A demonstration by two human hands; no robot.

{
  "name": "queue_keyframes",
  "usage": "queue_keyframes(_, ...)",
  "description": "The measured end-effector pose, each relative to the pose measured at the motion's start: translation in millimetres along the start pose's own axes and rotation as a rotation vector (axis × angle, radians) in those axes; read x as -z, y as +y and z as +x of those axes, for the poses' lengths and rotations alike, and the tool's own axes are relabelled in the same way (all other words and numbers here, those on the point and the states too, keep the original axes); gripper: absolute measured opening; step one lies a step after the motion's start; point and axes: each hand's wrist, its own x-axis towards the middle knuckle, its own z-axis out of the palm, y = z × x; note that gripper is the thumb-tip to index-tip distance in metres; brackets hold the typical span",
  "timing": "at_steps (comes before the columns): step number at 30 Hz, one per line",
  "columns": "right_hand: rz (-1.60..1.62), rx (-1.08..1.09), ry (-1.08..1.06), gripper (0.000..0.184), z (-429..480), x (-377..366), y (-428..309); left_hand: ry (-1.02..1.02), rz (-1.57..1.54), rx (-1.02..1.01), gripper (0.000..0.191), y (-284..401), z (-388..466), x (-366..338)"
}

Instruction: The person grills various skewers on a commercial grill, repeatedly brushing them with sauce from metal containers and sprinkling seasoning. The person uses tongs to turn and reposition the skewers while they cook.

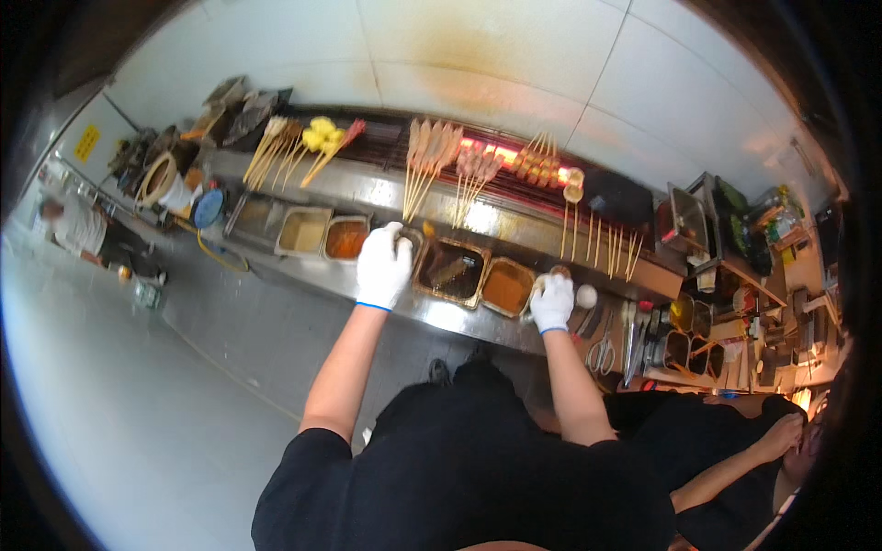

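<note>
In a white knitted glove, my left hand (384,268) is over the steel ledge, between a pan of reddish sauce (346,238) and a pan of dark liquid (449,270). Its fingers are curled, and whether they hold anything is hidden. My right hand (552,304), gloved too, is beside a pan of orange-brown seasoning (507,288). A small round container with brown contents (561,271) shows at its fingertips; the grip is unclear. Beyond the pans, pale meat skewers (433,148), smaller meat skewers (477,165) and browned skewers (537,165) lie across a glowing grill (499,150).
At the far left of the grill are yellow skewers (321,135). A white round object (586,296), scissors (601,355) and tongs (632,344) lie to the right. A co-worker's arm (730,465) is close at lower right; another person (86,231) stands far left.
</note>
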Motion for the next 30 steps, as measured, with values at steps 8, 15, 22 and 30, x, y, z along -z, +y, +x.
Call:
queue_keyframes(8, 0.127, 0.028, 0.067, 0.011, -0.4, -12.5, 6.7, -0.288, 0.229, 0.554, 0.058, 5.0, 96.5, -105.9)
queue_keyframes(15, 0.079, 0.085, 0.097, 0.013, -2.5, -17.2, 12.0, -0.357, 0.337, 0.350, 0.064, -30.2, 91.2, -125.5)
queue_keyframes(22, 0.070, 0.064, -0.016, 0.012, -2.6, -11.5, 12.8, -0.451, 0.210, 0.362, 0.071, -24.0, 90.3, -91.6)
queue_keyframes(30, 0.100, 0.078, -0.012, 0.010, -1.3, -4.1, 6.6, -0.593, -1.130, 0.654, 0.053, -54.2, 100.1, -99.1)
